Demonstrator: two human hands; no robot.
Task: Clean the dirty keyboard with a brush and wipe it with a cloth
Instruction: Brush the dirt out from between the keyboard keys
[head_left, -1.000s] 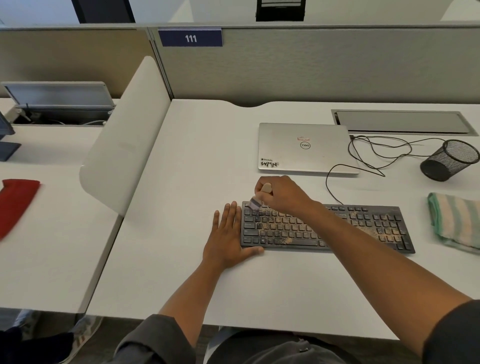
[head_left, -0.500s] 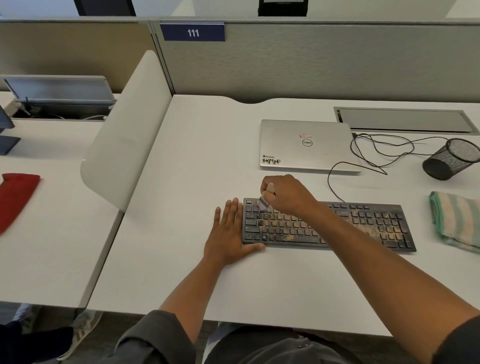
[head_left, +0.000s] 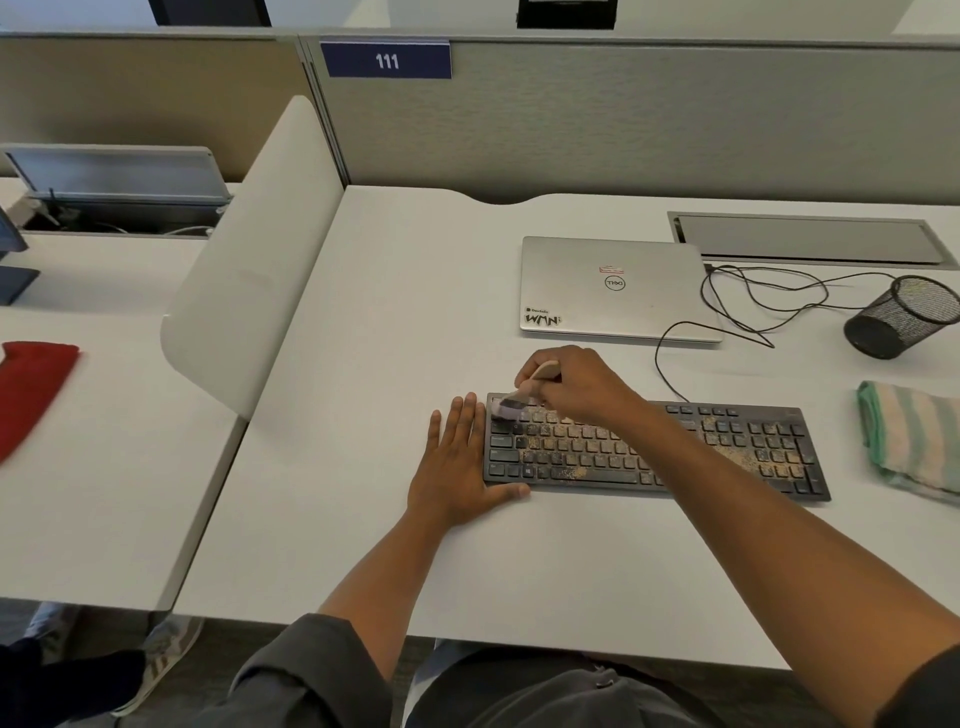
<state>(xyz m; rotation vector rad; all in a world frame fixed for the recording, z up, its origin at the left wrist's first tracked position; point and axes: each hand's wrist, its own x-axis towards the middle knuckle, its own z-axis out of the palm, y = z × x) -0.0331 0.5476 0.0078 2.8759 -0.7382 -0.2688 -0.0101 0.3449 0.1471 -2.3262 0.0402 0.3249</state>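
Fingers: right hand (head_left: 574, 387) grips brush (head_left: 524, 396); left hand (head_left: 457, 467) lies flat, holding nothing.
Brush: bristles point down-left onto keyboard (head_left: 727, 452).
Keyboard: long side runs left-right.

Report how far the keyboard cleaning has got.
Done: nothing looks clean yet; grit covers the keyboard. In hand: the right hand holds the brush on the top-left keys, and the left hand rests flat at the keyboard's left end. Left: more brushing, then wiping; the striped cloth lies untouched.

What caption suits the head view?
Right hand brushes the dusty keyboard's top-left corner with a brush; left hand steadies it.
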